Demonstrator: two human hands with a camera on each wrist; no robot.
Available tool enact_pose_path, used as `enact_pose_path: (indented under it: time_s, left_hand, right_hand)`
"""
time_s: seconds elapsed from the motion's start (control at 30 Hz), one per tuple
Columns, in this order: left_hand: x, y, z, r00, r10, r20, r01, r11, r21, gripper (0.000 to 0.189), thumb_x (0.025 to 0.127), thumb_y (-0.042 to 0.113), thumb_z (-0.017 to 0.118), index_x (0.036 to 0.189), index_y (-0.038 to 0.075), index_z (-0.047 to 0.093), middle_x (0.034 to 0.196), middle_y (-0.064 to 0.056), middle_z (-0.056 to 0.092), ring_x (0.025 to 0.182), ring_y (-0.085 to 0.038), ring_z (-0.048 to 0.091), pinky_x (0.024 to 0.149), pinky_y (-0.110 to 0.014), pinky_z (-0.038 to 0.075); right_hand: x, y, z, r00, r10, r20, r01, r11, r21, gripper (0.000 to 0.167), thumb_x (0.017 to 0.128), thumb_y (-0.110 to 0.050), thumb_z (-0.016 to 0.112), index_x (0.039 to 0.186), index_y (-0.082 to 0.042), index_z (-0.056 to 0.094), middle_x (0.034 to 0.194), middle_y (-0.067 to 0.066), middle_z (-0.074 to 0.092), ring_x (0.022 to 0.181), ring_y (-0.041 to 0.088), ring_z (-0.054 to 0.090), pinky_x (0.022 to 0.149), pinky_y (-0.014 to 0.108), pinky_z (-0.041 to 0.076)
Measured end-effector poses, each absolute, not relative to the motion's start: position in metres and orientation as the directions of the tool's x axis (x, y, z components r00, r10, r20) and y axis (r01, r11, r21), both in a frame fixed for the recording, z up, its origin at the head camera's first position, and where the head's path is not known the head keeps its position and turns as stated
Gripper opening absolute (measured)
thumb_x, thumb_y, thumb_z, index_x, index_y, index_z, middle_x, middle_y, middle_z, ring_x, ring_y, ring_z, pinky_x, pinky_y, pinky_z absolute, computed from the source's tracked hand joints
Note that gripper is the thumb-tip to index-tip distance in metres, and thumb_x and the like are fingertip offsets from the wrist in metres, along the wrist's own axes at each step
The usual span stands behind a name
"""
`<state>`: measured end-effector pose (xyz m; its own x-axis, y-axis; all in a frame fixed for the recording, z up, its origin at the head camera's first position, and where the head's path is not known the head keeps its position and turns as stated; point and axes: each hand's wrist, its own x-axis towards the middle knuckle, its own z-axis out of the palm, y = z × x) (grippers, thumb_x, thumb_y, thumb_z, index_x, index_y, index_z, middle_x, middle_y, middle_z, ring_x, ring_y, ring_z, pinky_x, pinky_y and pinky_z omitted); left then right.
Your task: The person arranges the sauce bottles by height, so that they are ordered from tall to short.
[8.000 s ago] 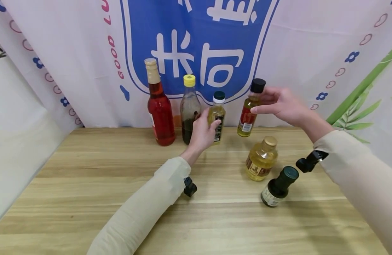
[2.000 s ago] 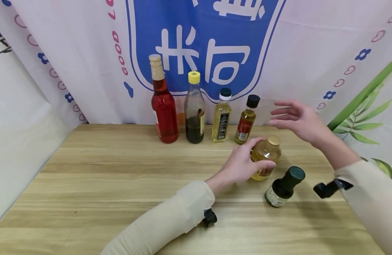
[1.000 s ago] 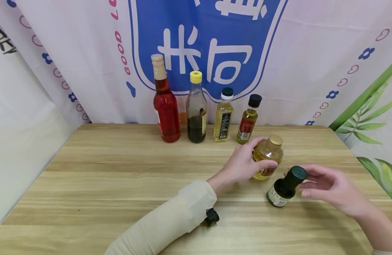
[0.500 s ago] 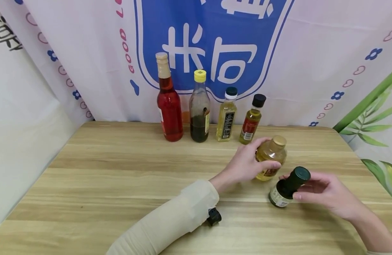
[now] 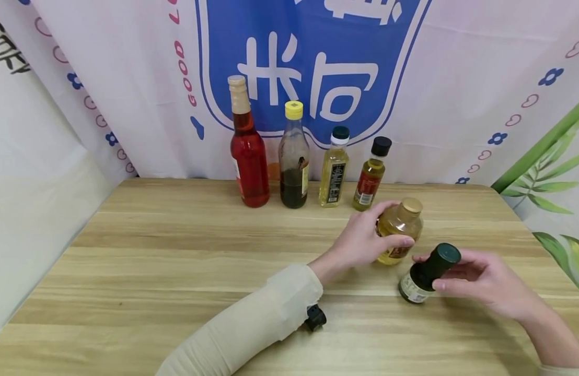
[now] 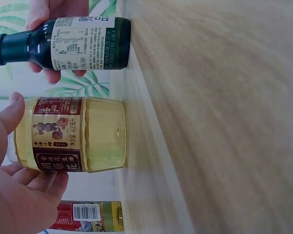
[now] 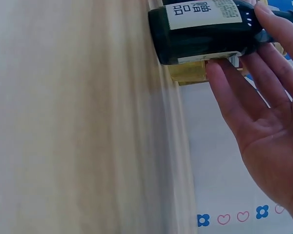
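My left hand (image 5: 362, 237) grips a squat peanut oil bottle (image 6: 105, 134) with a gold cap, thumb on one side and fingers on the other. It stands upright on the wooden table (image 5: 176, 292). To its right and nearer me is a small dark green bottle (image 5: 418, 284) with a pale label. My right hand (image 5: 494, 284) holds that one around the neck and shoulder, thumb in front, fingers behind. The right wrist view shows its base (image 7: 161, 39) at the tabletop, with the right fingers (image 7: 222, 92) partly around the glass.
A row stands at the back: a tall red bottle (image 5: 250, 167), a yellow-capped bottle (image 5: 293, 183) of dark liquid, a square oil bottle (image 5: 334, 180) and a red-labelled oil bottle (image 5: 368, 183). Behind them hangs a printed cloth (image 5: 459, 78).
My left hand has left the square oil bottle and taken the peanut oil bottle. My right hand has let go of the red-labelled bottle, now nearer the square one, and come down onto the dark green bottle.
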<state>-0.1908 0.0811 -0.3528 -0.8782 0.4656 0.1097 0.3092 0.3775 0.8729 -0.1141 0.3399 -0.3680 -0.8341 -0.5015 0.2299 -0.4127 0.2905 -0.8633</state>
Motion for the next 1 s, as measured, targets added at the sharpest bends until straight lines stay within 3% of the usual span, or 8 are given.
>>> enact_pose_path:
  time_s: [0.43, 0.7, 1.0]
  left_hand:
    - [-0.1952, 0.0800, -0.3487, -0.876, 0.468, 0.112, 0.327, 0.408, 0.852, 0.079, 0.087, 0.040, 0.087, 0.156, 0.023, 0.051, 0.142, -0.003, 0.070, 0.122, -0.014, 0.069, 0.102, -0.027, 0.057]
    - [-0.1970, 0.0761, -0.3488, -0.860, 0.504, 0.083, 0.333, 0.430, 0.839, 0.086, 0.082, 0.032, 0.094, 0.156, 0.024, 0.050, 0.147, 0.002, 0.066, 0.131, -0.015, 0.065, 0.111, -0.031, 0.053]
    - [-0.1942, 0.0762, -0.3510, -0.872, 0.482, 0.090, 0.329, 0.438, 0.837, 0.086, 0.079, 0.032, 0.096, 0.153, 0.022, 0.053, 0.144, 0.002, 0.068, 0.129, -0.013, 0.065, 0.108, -0.029, 0.054]
  right_hand:
    - [-0.1176, 0.3423, -0.3648, -0.835, -0.516, 0.189, -0.366, 0.266, -0.892, 0.043, 0.089, 0.020, 0.069, 0.131, 0.009, 0.067, 0.137, 0.004, 0.075, 0.119, 0.013, 0.075, 0.091, 0.026, 0.064]
    - [-0.1149, 0.3426, -0.3653, -0.845, -0.508, 0.167, -0.355, 0.300, -0.886, 0.041, 0.091, 0.018, 0.069, 0.130, 0.006, 0.068, 0.136, 0.005, 0.075, 0.121, 0.012, 0.074, 0.091, 0.025, 0.063]
    - [-0.1139, 0.3428, -0.3663, -0.840, -0.514, 0.176, -0.357, 0.280, -0.891, 0.045, 0.089, 0.022, 0.066, 0.132, 0.006, 0.067, 0.137, 0.008, 0.074, 0.119, 0.013, 0.075, 0.090, 0.024, 0.063]
